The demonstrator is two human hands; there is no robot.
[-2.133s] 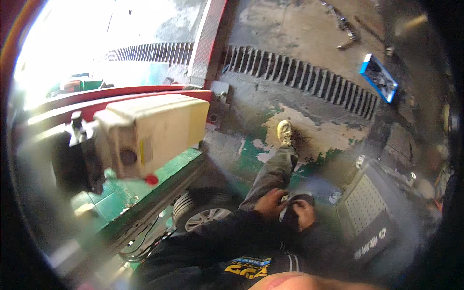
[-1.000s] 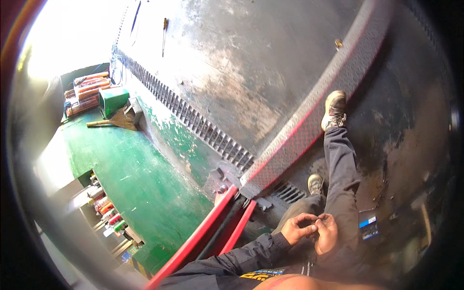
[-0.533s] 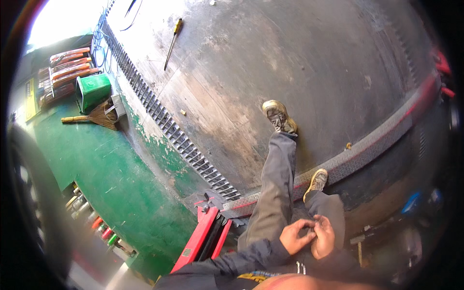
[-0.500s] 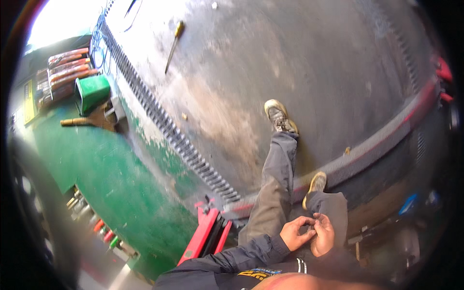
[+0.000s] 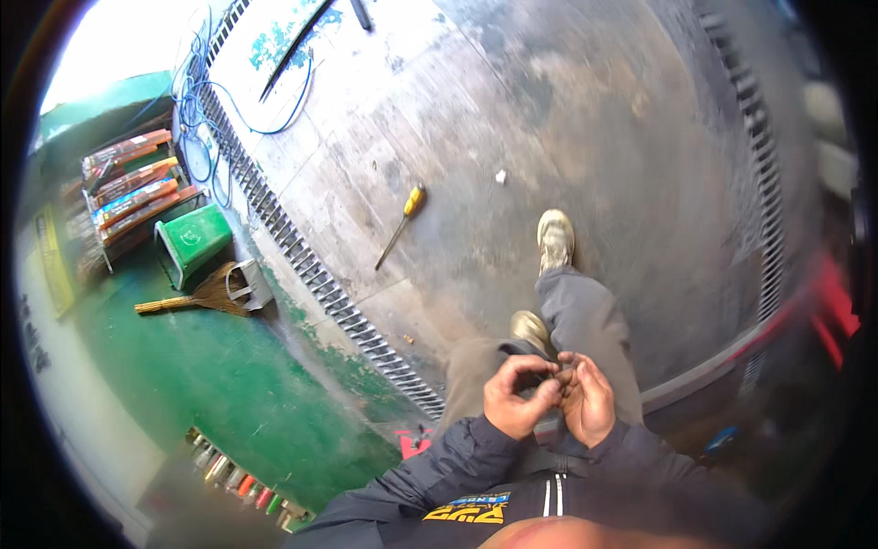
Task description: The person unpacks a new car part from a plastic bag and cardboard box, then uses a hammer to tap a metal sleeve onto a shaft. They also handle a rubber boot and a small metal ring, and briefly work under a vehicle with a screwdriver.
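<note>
My left hand [image 5: 517,398] and my right hand [image 5: 588,401] meet in front of my body, above my legs. The left thumb and fingers are curled in a pinch, with their tips at the right hand's fingers. My right hand is half curled, palm turned up and inward. Whatever lies between the fingertips is too small or hidden to name. On the floor beyond lies a long screwdriver [image 5: 414,199] with a yellow handle, apart from both hands.
Slotted drain grates [image 5: 315,279] run along the floor on both sides. To the left are a green bin [image 5: 203,236], a straw broom [image 5: 219,291] and a rack of orange boxes [image 5: 137,188]. A blue hose [image 5: 194,87] lies coiled far left. Red metal parts [image 5: 834,306] stand at right.
I have stepped forward over the low curb; the screwdriver and grate now appear nearer. My hands stay together at the fingertips, and the right fingers look more spread.
</note>
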